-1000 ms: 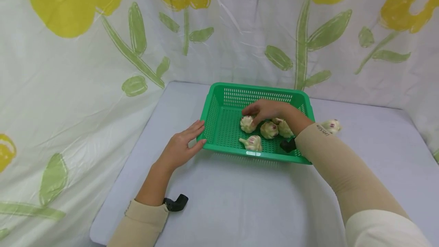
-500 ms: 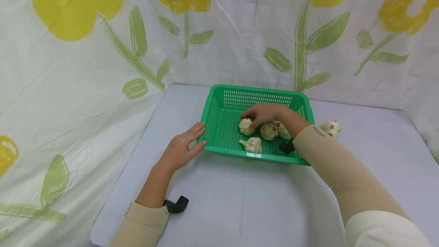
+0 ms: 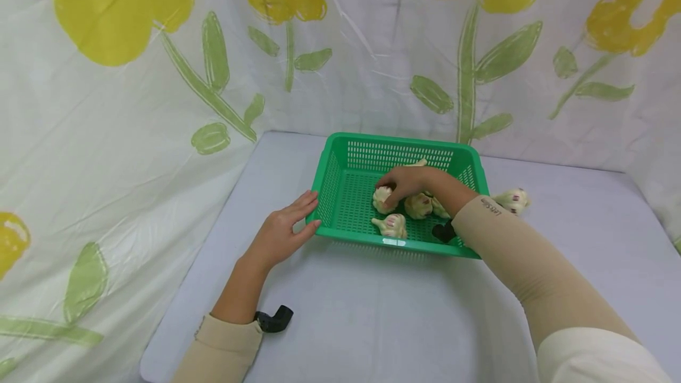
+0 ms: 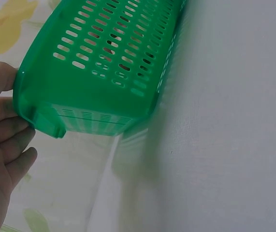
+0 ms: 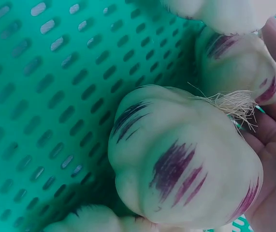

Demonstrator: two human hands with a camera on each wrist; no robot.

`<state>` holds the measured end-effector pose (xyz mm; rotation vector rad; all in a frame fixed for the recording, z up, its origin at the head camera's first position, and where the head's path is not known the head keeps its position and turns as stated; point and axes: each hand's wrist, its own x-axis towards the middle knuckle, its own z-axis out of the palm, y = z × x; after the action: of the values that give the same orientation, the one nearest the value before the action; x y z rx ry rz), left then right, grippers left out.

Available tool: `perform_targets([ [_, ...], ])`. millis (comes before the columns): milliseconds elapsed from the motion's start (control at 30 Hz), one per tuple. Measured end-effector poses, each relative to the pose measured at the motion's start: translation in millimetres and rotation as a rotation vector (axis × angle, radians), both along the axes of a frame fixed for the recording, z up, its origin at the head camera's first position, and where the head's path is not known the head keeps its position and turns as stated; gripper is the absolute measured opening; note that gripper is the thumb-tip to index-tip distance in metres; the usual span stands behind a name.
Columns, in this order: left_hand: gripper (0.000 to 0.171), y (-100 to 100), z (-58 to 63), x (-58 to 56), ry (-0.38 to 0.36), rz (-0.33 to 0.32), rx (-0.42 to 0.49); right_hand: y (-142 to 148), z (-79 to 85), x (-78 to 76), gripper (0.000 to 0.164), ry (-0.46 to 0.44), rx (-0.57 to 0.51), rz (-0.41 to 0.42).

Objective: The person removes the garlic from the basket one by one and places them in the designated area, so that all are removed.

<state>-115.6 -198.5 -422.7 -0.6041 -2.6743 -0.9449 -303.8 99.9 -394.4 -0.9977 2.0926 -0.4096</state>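
Note:
In the head view, my right hand (image 3: 407,181) reaches into a green perforated plastic basket (image 3: 346,234) and holds a white garlic bulb (image 3: 382,200) between thumb and fingers. A purple-streaked garlic bulb (image 5: 186,159) with a tuft of roots fills the middle of the right wrist view, close beside the hand. Another bulb (image 3: 392,226) lies near the basket's front wall, its stalk pointing left. More garlic (image 3: 418,206) sits under the right wrist, partly hidden. My left hand (image 3: 279,232) touches the basket's left rim with fingers extended; the left wrist view shows them at the corner (image 4: 41,121).
One garlic bulb (image 3: 513,200) lies on the white table (image 3: 340,312) to the right of the basket, partly behind the right sleeve. A flower-printed curtain (image 3: 367,64) hangs behind and to the left. A black wrist device (image 3: 274,318) sits at the left cuff.
My right hand has dipped slightly, with its fingers and thumb now closer around the bulb. A pale stalk has come into sight behind it. The left hand stays at the rim.

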Motion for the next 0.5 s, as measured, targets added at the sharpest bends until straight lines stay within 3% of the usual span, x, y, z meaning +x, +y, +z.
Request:
perform_targets([
  [333,0.050,0.2,0.4,0.5,-0.002,0.000,-0.004,-2.8,-1.6,1.9,0.070,0.034,0.029,-0.028],
  [500,0.050,-0.1,-0.2,0.4,-0.004,0.002,-0.008,-7.7,-1.2,5.0,0.071,0.113,0.070,-0.048],
])
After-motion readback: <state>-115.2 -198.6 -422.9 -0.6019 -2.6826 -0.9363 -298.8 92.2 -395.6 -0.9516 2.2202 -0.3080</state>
